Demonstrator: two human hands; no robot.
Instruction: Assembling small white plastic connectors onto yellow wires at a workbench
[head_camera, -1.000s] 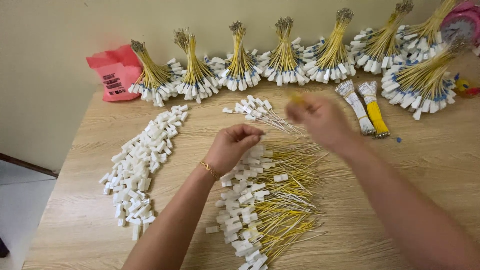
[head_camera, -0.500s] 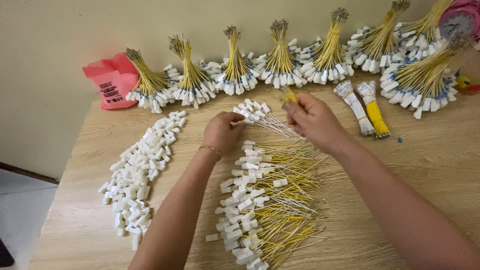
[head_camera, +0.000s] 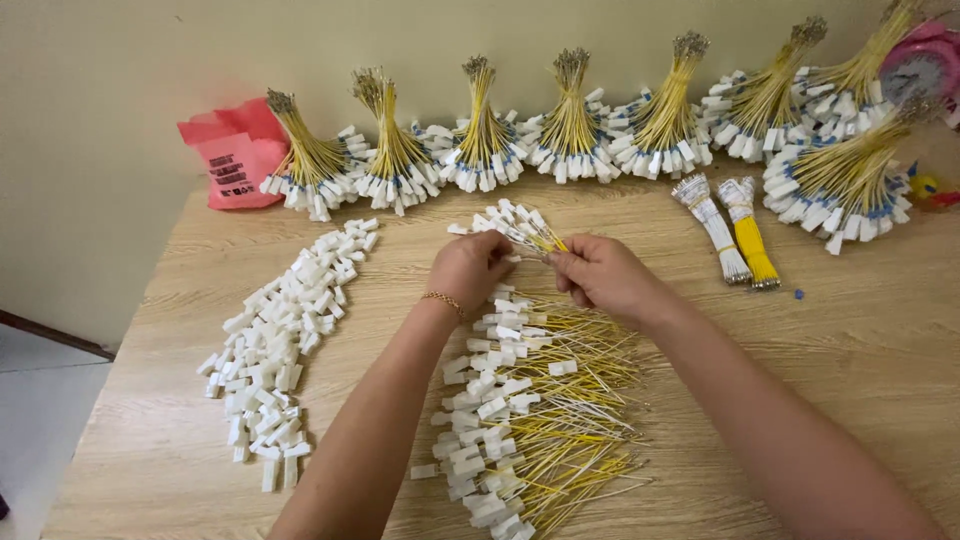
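— From the head view, what have we got in our hands?

— Our left hand and right hand meet just above the middle of the table, both pinched on a small bunch of yellow wires with white plugs. The plug ends fan out away from us, the wire ends run back between our fingers, so we judge the grip keeps the plugs level with one another.

— And where does that bunch sit among the rest?

— It hangs just above the far end of the wire pile, which lies loose right under our wrists, plugs to the left and wire tails to the right. Lying one way round, the wires come up already lined.

— The white bits on the left?

— A strip of loose plugs, apart from the pile, near our left arm.

— And along the wall?

— Tied bundles stand in a row, plugs down, well clear of our hands. Two slimmer bundles lie to the right, and a red bag rests at the far left corner.
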